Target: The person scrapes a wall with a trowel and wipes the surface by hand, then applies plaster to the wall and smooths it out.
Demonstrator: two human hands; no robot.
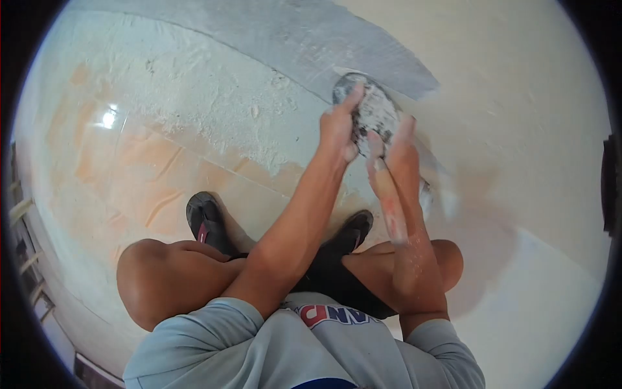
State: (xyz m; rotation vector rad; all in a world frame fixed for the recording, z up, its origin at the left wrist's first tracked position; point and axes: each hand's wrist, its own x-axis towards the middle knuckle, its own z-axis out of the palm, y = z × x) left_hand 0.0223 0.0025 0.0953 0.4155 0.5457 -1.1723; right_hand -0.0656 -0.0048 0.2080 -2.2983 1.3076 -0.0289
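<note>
My left hand (337, 134) is closed on the near-left side of a dark, plaster-smeared shallow pan (378, 111), its thumb lying over the inside. Whitish paste coats much of the pan, which hangs tilted near the wall. At the pan's right side my right hand (403, 152) is closed, slightly blurred, around a hand tool with a wooden handle (390, 207). The handle points back along my right forearm; the tool's blade is hidden or too blurred to make out. White residue covers the fingers of both hands.
A grey coated band (278, 32) crosses the pale surface ahead. Lumpy white plaster residue (214, 110) lies to the left over glossy, orange-stained flooring (139, 162). My dark shoes (208, 220) and bent knees are below my arms. A slatted object (29, 259) stands at far left.
</note>
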